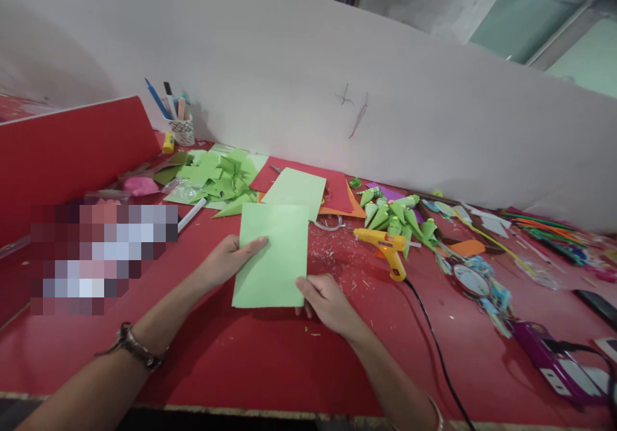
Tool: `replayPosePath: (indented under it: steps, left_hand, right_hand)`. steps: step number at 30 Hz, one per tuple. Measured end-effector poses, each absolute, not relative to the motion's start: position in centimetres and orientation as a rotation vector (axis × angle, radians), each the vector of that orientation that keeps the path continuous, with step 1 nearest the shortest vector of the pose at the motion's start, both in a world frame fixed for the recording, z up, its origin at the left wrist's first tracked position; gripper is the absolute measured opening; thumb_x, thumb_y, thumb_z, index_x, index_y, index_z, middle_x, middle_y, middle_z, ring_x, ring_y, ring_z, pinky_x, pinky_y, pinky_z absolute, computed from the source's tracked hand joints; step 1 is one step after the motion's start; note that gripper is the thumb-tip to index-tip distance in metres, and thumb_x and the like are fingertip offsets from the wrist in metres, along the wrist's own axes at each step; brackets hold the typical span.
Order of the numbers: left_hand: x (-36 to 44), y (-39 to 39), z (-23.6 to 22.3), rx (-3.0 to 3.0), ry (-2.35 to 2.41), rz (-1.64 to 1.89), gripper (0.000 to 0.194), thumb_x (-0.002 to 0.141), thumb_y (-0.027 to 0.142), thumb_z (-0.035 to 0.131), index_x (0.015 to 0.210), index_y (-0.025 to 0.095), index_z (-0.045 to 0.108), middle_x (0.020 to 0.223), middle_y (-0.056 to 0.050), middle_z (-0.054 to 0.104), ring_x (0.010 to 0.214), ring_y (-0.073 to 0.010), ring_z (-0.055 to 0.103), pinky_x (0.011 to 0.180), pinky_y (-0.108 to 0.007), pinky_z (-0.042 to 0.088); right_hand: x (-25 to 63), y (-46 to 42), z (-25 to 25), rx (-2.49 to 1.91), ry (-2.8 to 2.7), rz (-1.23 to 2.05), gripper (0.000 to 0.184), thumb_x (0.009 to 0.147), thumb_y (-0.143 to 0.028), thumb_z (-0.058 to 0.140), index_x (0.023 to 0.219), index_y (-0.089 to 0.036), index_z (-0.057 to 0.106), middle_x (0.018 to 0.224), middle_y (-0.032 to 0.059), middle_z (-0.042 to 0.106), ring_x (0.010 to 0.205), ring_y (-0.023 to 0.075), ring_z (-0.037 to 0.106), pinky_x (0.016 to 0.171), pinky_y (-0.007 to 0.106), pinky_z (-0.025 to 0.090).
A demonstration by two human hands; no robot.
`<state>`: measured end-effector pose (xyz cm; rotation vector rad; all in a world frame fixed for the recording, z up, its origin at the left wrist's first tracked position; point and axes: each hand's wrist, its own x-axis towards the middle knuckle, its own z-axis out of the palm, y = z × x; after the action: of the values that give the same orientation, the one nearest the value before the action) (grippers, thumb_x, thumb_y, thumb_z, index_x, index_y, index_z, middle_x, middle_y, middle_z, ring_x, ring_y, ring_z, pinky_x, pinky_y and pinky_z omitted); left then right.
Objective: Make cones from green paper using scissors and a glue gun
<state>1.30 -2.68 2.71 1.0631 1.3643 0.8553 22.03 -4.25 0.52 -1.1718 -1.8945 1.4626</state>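
Note:
A light green sheet of paper [272,264] is held up over the red table by both hands. My left hand [231,257] grips its left edge, thumb on the front and fingers hidden behind. At the lower right edge my right hand [328,299] pinches the sheet between thumb and fingers. Just behind it lies another pale green sheet [301,187], resting partly on red paper [337,190]. To the right of the hands a yellow glue gun [385,245] lies on the table, with small scraps scattered near its tip.
Cut green paper pieces [226,174] are heaped at the back left, beside a pen cup [180,129]. Green paper cones [398,212] lie behind the glue gun. Its black cord [434,334] runs to the front edge. A purple power strip [554,360] sits at right.

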Motion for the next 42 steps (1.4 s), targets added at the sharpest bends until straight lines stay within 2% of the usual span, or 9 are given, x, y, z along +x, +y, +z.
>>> replayPosePath:
  steps: [15,21,25,27,29,32,35,38,42]
  left_hand:
    - [1.1,-2.4,2.2,1.066,1.375,1.067,0.044,0.066,0.055,0.058,0.072,0.013,0.066,0.077,-0.008,0.070,0.063,-0.0179,0.063,0.055,-0.026,0.049]
    - [0.9,-2.2,2.2,1.281,1.388,1.146,0.046,0.068,0.056,0.055,0.063,0.011,0.064,0.064,-0.008,0.067,0.058,-0.0176,0.060,0.055,-0.028,0.048]
    - [0.5,-2.1,3.4,1.486,1.566,1.589,0.039,0.076,0.042,0.053,0.103,0.015,0.054,0.084,-0.007,0.063,0.064,-0.0150,0.059,0.064,-0.031,0.047]
    - [0.8,-2.6,4.6,1.698,1.679,1.849,0.052,0.075,0.034,0.056,0.121,0.018,0.038,0.106,-0.010,0.056,0.084,-0.0180,0.058,0.073,-0.034,0.046]
    - [1.8,-3.4,6.1,2.173,1.713,1.843,0.052,0.074,0.027,0.058,0.121,0.018,0.038,0.116,-0.012,0.051,0.104,-0.0229,0.049,0.086,-0.038,0.040]
    - [4.0,-4.9,8.1,2.795,1.459,1.497,0.040,0.078,0.022,0.051,0.117,0.018,0.043,0.109,-0.009,0.058,0.103,-0.0203,0.051,0.090,-0.035,0.034]
    - [5.9,-5.9,9.0,2.922,1.310,1.293,0.020,0.082,0.018,0.044,0.101,0.019,0.050,0.094,-0.002,0.064,0.088,-0.0147,0.057,0.090,-0.034,0.030]
    - [6.5,-6.4,8.8,2.996,1.240,1.258,0.013,0.082,0.015,0.040,0.081,0.017,0.053,0.068,0.002,0.062,0.063,-0.0107,0.056,0.075,-0.029,0.035]
    - [5.9,-6.7,8.2,3.088,1.239,1.264,0.017,0.082,0.015,0.041,0.068,0.018,0.051,0.052,0.004,0.055,0.048,-0.0091,0.049,0.056,-0.026,0.032]
  right_hand:
    - [22.1,-3.9,0.4,-1.200,-1.805,1.127,0.039,0.086,-0.041,0.038,0.055,-0.018,0.041,0.048,-0.0034,0.049,0.038,0.0051,0.040,0.040,0.017,0.030]
    - [22.2,-3.8,1.2,-1.204,-1.692,0.943,0.025,0.086,-0.034,0.040,0.069,-0.018,0.050,0.047,-0.0046,0.047,0.046,0.0092,0.048,0.050,0.019,0.037]
    - [22.8,-3.7,2.2,-1.238,-1.535,0.744,0.021,0.086,-0.034,0.040,0.078,-0.018,0.050,0.051,-0.0043,0.047,0.048,0.0105,0.049,0.048,0.019,0.037]
    - [23.0,-3.8,3.0,-1.234,-1.521,0.629,0.021,0.086,-0.034,0.040,0.078,-0.018,0.050,0.050,-0.0049,0.044,0.045,0.0099,0.045,0.045,0.019,0.035]
    - [23.0,-4.1,4.0,-1.205,-1.599,0.479,0.020,0.086,-0.032,0.041,0.075,-0.018,0.050,0.052,-0.0040,0.045,0.046,0.0096,0.045,0.047,0.020,0.035]
    - [22.6,-4.8,5.7,-1.101,-1.843,0.294,0.019,0.085,-0.028,0.043,0.072,-0.018,0.053,0.062,-0.0006,0.055,0.055,0.0104,0.050,0.054,0.020,0.037]
    - [22.1,-6.0,7.2,-1.004,-1.989,0.221,0.019,0.086,-0.025,0.043,0.073,-0.018,0.054,0.064,0.0001,0.057,0.057,0.0099,0.052,0.057,0.019,0.037]
    - [21.9,-7.1,8.1,-0.971,-2.029,0.206,0.021,0.087,-0.024,0.042,0.070,-0.017,0.053,0.060,-0.0004,0.055,0.054,0.0089,0.050,0.054,0.018,0.035]
    - [21.9,-7.9,8.0,-0.994,-2.108,0.187,0.025,0.088,-0.026,0.040,0.067,-0.018,0.053,0.056,-0.0005,0.054,0.050,0.0090,0.047,0.052,0.020,0.033]
